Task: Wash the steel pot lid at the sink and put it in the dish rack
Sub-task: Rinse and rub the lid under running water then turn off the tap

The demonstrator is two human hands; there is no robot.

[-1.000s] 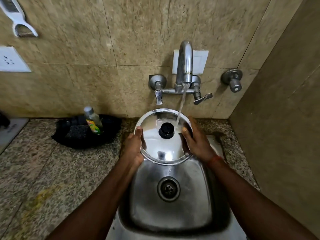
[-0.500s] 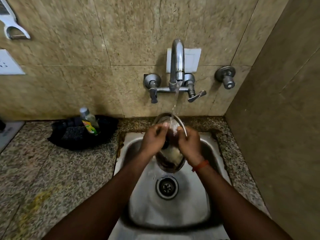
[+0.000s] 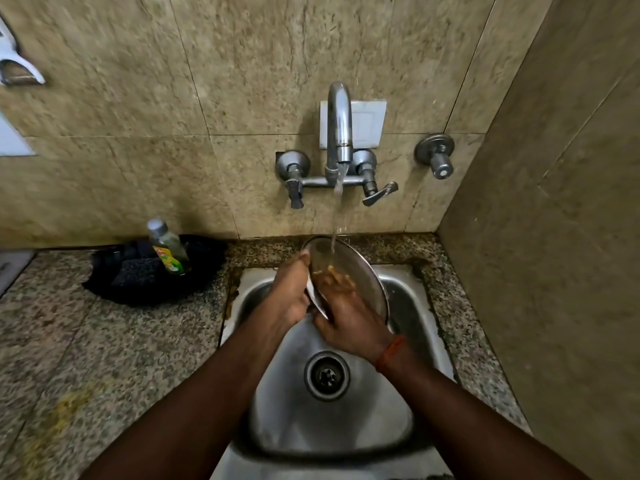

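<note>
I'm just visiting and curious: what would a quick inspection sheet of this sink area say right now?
Surface: speckled granite counter with a yellowish stain near the front left; steel sink set into it.
Job's things: steel pot lid tilted on edge under the running tap, its underside facing the camera; no dish rack in view.
Clutter: dish soap bottle standing in a black holder with a dark scrubber.
Grippers: left hand grips the lid's rim; right hand rubs the inside of the lid.
Cables: nothing seen.
Surroundings: beige tiled walls, a spare wall valve, a white wall plate behind the tap.
</note>
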